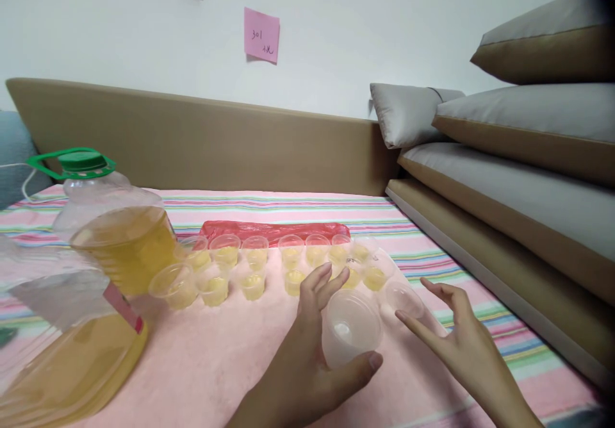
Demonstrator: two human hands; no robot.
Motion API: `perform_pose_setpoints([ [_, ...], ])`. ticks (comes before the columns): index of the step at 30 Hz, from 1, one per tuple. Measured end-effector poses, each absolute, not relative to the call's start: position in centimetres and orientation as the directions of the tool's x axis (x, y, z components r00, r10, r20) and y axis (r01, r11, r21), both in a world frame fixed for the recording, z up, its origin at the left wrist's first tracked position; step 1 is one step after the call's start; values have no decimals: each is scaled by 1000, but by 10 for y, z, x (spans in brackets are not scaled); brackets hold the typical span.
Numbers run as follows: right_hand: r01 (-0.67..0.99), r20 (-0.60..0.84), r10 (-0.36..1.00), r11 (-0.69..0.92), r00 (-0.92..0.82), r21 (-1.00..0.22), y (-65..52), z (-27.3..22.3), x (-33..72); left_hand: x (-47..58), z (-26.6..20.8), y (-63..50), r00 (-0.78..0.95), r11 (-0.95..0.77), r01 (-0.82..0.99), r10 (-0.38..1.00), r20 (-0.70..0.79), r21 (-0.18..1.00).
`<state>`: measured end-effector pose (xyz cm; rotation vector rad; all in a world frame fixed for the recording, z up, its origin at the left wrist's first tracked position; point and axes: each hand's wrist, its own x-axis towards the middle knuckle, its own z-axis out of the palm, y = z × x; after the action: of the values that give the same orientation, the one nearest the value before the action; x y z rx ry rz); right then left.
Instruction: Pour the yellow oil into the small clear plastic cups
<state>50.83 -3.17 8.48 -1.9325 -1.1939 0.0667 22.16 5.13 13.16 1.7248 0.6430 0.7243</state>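
Note:
My left hand is wrapped around a clear plastic cup, which is tilted with its mouth facing me; no yellow liquid shows in it. My right hand is open, thumb and fingers apart, beside another clear plastic cup at the right end of the front row. Whether the fingertips touch that cup I cannot tell. Behind my hands, several small cups holding a little yellow liquid stand in two rows on a pale pink board. My left hand partly hides some of them.
Two large clear jugs of yellow liquid stand at the left, a rear jug with a green cap and handle and a front jug. A red plastic bag lies behind the cups. Stacked grey-brown cushions rise on the right.

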Motion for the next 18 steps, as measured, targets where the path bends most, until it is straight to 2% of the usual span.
perform_pose_setpoints([
  [3,686,416,765,-46,492,-726,-50,83,488,222,132,52,666,-251,61,731,148,966],
  [5,582,353,836,50,421,-812,-61,75,463,223,131,53,661,-265,57,732,162,962],
  [7,489,267,893,62,361,-870,-67,64,436,223,130,53,656,-275,44,733,180,960],
  [9,413,183,927,34,327,-910,-67,54,411,223,130,52,653,-268,30,735,184,963],
  [12,366,88,920,-64,383,-928,-59,49,387,224,130,51,664,-239,21,729,165,971],
  [18,267,47,842,-117,537,-957,-44,52,367,224,131,52,673,-222,25,725,148,975],
])
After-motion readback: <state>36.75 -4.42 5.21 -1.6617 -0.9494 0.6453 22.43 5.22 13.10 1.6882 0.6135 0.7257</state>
